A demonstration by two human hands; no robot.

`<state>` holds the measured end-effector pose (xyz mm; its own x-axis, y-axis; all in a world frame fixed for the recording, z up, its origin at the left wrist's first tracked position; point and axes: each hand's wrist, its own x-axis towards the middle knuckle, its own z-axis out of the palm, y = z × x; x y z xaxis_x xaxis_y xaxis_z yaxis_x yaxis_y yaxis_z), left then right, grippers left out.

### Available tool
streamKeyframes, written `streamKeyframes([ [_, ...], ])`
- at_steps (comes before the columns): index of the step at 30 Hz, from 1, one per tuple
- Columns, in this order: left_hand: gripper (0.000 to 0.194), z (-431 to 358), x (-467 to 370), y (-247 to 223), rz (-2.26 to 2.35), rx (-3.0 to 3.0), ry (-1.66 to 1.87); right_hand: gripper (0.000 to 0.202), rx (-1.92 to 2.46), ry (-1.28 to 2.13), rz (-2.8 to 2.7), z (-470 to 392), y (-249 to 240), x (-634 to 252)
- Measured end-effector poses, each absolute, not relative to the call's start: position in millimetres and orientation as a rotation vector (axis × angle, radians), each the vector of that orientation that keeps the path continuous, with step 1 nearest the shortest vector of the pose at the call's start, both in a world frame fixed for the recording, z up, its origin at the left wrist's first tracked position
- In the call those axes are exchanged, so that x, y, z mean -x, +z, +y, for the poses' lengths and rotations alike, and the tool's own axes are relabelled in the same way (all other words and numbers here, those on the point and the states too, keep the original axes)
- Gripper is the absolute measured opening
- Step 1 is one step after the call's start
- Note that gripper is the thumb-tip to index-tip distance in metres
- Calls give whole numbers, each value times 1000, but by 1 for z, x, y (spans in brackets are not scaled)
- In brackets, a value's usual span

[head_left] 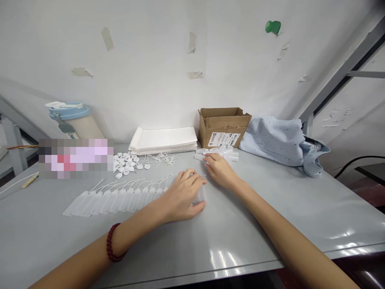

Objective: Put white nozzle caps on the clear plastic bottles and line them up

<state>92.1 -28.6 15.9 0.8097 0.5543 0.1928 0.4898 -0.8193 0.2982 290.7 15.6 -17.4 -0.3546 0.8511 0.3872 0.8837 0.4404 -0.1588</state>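
A row of translucent flat plastic sleeves [114, 201] with white cord loops lies overlapping on the grey table. At its right end my left hand [185, 196] curls, thumb and fingers around a clear sleeve [201, 195]; part of the row is hidden under this hand. Further back, my right hand [221, 170] has its fingers bent together on one of several loose clear plastic sleeves [231, 155] in a small pile. Its fingertips press on a piece at the pile's left side. White cord loops [162, 159] and small white round-headed plastic pieces [128, 163] lie behind the row.
Behind the pile stands an open cardboard box [224, 128], beside a stack of white paper envelopes [165, 139]. Light blue cloth [270, 140] is heaped at the right. A blue-lidded bottle [81, 120] and a blurred-out area are at the left. The wall closes off the back.
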Motion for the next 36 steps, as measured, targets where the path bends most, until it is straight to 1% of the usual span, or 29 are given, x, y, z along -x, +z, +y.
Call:
streamKeyframes([
  [26,36,-29,-91,17,816,-2807,350,29,1482,-104,-2283,15,-20,-290],
  [36,38,-29,-91,17,803,-2811,356,29,1483,-100,-2277,15,-19,-290],
])
